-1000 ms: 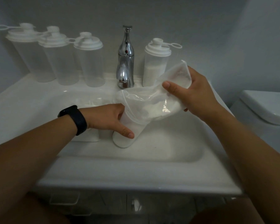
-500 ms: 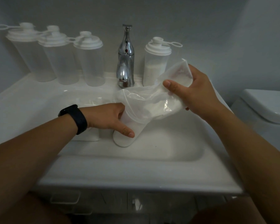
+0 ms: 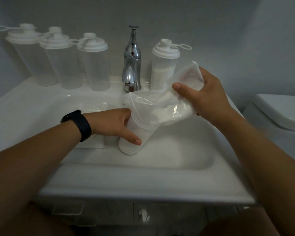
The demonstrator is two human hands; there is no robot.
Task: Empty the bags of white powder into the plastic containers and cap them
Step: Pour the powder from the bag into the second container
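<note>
the right hand [image 3: 209,97] grips the raised end of a powder bag [image 3: 160,108], tipping its mouth into an open container [image 3: 134,142] the left hand [image 3: 116,125] clasps in the sink [image 3: 177,167]. a capped container [image 3: 163,68] stands beside the faucet [image 3: 132,62].

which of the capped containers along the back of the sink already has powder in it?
The capped clear plastic container right of the chrome faucet, at: white powder fills its lower half. The three capped containers left of the faucet look empty.
</note>
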